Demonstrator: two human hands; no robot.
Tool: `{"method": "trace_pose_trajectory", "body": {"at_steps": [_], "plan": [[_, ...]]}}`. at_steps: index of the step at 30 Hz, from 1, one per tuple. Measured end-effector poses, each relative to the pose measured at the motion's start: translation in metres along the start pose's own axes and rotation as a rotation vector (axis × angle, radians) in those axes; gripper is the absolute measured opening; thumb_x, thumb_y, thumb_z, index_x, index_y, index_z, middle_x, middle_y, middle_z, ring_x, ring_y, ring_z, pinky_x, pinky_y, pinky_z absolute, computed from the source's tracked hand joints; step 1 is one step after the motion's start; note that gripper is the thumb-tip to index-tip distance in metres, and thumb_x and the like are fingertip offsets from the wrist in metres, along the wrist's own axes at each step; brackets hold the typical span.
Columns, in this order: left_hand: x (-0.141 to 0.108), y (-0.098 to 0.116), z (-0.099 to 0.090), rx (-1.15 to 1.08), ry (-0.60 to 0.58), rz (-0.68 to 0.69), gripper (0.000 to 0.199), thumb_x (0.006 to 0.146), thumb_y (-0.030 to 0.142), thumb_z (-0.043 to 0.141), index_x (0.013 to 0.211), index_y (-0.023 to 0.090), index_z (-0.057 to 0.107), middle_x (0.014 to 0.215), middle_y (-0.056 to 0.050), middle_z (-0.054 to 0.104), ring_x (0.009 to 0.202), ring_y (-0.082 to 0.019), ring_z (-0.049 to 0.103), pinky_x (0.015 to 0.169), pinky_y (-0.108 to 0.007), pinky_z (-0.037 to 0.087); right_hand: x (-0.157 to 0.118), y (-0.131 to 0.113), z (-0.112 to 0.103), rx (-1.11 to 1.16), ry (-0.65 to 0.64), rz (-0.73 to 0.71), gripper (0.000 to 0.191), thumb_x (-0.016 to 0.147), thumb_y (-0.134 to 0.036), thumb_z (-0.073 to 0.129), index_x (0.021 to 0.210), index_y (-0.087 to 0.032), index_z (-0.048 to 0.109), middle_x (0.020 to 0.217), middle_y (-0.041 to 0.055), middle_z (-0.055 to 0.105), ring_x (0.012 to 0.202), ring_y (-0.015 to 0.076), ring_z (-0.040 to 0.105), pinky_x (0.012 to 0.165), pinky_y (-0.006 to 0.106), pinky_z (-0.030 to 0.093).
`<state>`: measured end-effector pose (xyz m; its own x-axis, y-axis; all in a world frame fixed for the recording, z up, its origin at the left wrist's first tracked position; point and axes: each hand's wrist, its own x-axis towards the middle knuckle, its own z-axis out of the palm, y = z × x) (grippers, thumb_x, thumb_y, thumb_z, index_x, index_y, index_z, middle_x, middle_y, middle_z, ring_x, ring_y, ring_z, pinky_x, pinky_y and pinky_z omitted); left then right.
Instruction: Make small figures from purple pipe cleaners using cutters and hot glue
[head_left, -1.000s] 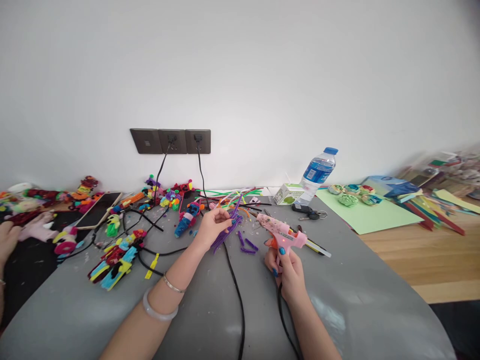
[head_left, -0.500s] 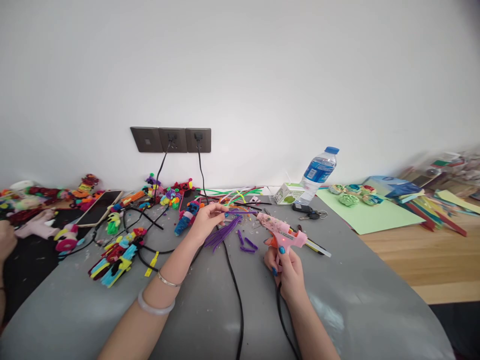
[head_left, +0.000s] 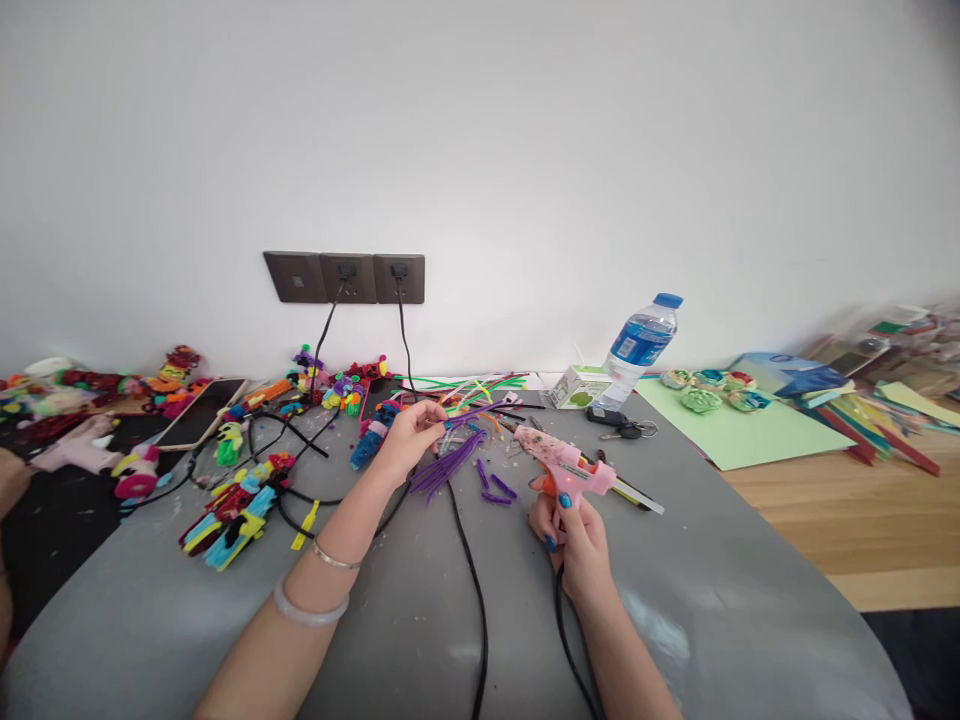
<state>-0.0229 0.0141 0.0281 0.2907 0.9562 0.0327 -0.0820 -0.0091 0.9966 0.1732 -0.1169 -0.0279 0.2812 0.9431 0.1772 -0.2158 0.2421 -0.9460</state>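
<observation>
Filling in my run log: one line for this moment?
left hand: purple pipe cleaner | right hand: pink glue gun | purple bundle: on table

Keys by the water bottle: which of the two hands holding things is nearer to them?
The right hand. It grips the pink glue gun, on the near side of the keys. The left hand, pinching a purple stem, is farther off to their left.

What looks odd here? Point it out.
The water bottle seems to lean, perhaps only lens distortion. Dark smudges mar the pink glue gun, and short purple pieces lie loose on the grey table.
</observation>
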Motion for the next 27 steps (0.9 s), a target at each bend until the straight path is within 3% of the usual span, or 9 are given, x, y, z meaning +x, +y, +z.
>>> {"method": "trace_pose_trajectory", "body": {"at_steps": [6, 12, 18, 27], "plan": [[0.0017, -0.0041, 0.0002, 0.008, -0.027, -0.003, 0.019, 0.065, 0.018, 0.068, 0.084, 0.015, 0.067, 0.073, -0.001, 0.057, 0.06, -0.01, 0.049, 0.048, -0.018, 0.045, 0.0, 0.001, -0.0005, -0.006, -0.004, 0.003, 0.042, 0.088, -0.058, 0.053, 0.095, -0.018, 0.062, 0.044, -0.0084, 0.035, 0.042, 0.0102, 0.025, 0.047, 0.027, 0.017], [0.0006, -0.0032, 0.0024, -0.011, -0.011, 0.014, 0.017, 0.062, 0.018, 0.067, 0.076, 0.016, 0.057, 0.069, 0.002, 0.051, 0.059, -0.009, 0.048, 0.046, -0.016, 0.043, 0.0002, 0.0014, -0.0012, -0.026, -0.006, 0.004, 0.044, 0.087, -0.06, 0.053, 0.095, -0.018, 0.061, 0.045, -0.0082, 0.035, 0.042, 0.0102, 0.025, 0.047, 0.027, 0.017], [-0.001, -0.0028, 0.0023, 0.059, -0.081, 0.008, 0.019, 0.065, 0.019, 0.065, 0.073, 0.019, 0.047, 0.064, 0.005, 0.045, 0.055, -0.008, 0.044, 0.048, -0.019, 0.039, -0.0005, 0.0042, -0.0039, -0.111, -0.058, 0.0, 0.042, 0.091, -0.057, 0.049, 0.097, -0.017, 0.061, 0.048, -0.0074, 0.037, 0.045, 0.0109, 0.027, 0.049, 0.027, 0.018], [-0.0027, -0.0079, 0.0048, 0.194, -0.126, 0.139, 0.023, 0.068, 0.014, 0.061, 0.079, 0.02, 0.042, 0.068, 0.006, 0.049, 0.062, -0.009, 0.046, 0.062, -0.021, 0.035, 0.0025, -0.002, -0.0029, -0.268, -0.136, 0.013, 0.042, 0.092, -0.058, 0.047, 0.091, -0.018, 0.059, 0.047, -0.0067, 0.038, 0.045, 0.0112, 0.029, 0.049, 0.027, 0.021]]}}
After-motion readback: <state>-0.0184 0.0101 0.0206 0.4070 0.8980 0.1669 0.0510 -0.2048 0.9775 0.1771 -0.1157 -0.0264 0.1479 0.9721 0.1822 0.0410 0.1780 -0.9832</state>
